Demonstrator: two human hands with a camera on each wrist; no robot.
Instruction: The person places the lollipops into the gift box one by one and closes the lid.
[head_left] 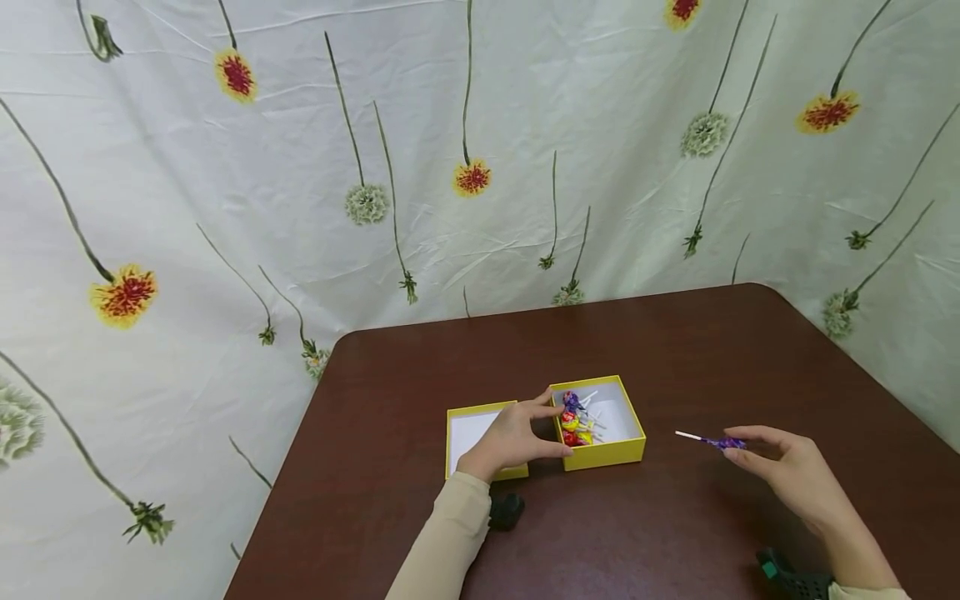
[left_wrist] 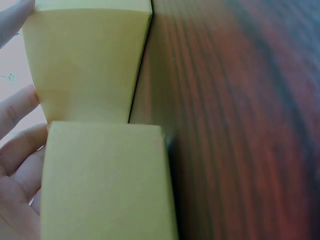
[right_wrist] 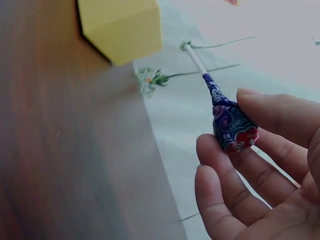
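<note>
My right hand point(head_left: 798, 467) pinches a lollipop point(right_wrist: 234, 125) in a purple wrapper between thumb and fingertips, above the table. Its white stick points left toward the box in the head view. A yellow box point(head_left: 604, 454) with a white inside stands near the table's middle. Several wrapped lollipops point(head_left: 576, 421), purple, yellow and red, lie along its left side. My left hand point(head_left: 517, 437) holds the box at its left side, thumb by the front wall and fingers by the left rim. Under that hand lies the yellow-rimmed lid point(head_left: 472, 425), white inside, partly hidden.
The dark brown table point(head_left: 390, 375) has rounded far corners. Behind it hangs a pale cloth point(head_left: 300, 125) printed with flowers. A black wrist device point(head_left: 507, 511) sits at the left wrist, another point(head_left: 795, 577) at the right.
</note>
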